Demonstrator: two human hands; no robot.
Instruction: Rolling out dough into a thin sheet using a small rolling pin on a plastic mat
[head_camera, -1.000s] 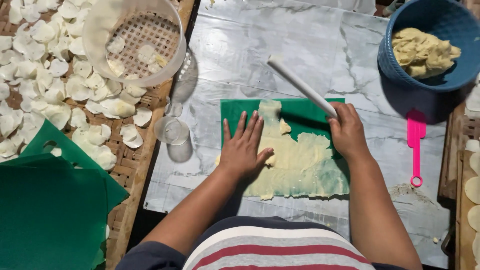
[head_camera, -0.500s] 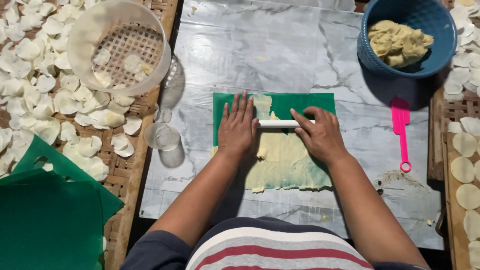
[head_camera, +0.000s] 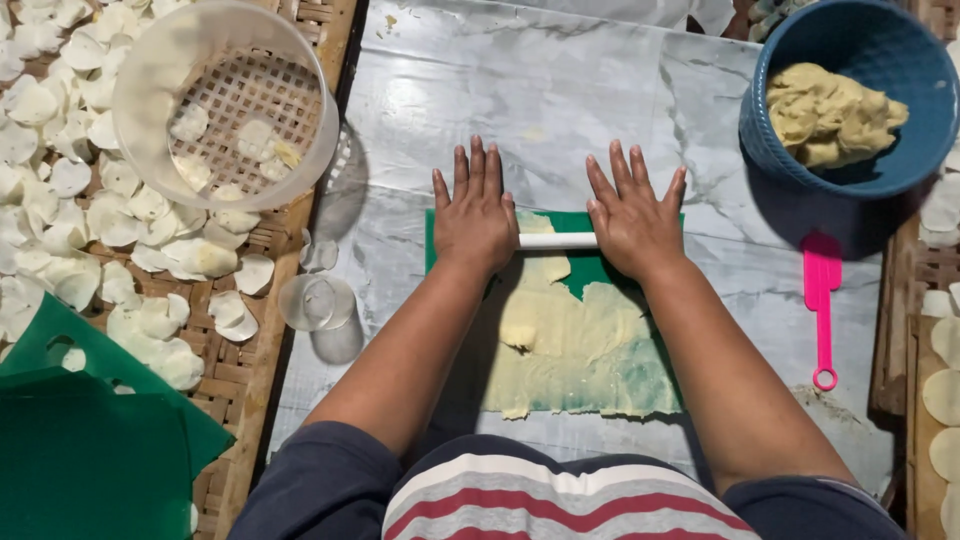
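**Both palms flat on the roller, dough spread beneath**

I see my left hand (head_camera: 476, 213) and right hand (head_camera: 634, 218) lying open, fingers splayed, pressing on the ends of a thin white roller (head_camera: 557, 241); nothing is gripped, which lets the palms push evenly. Just behind the palms, toward me, the dough (head_camera: 575, 350) lies thin on a green mat (head_camera: 578, 222) that keeps it off the marble top (head_camera: 560, 90). Right of my right hand sit a pink scraper (head_camera: 822, 300) and a blue bowl (head_camera: 775, 150); left of my left, a clear cup (head_camera: 318, 302). No labels or signs show.
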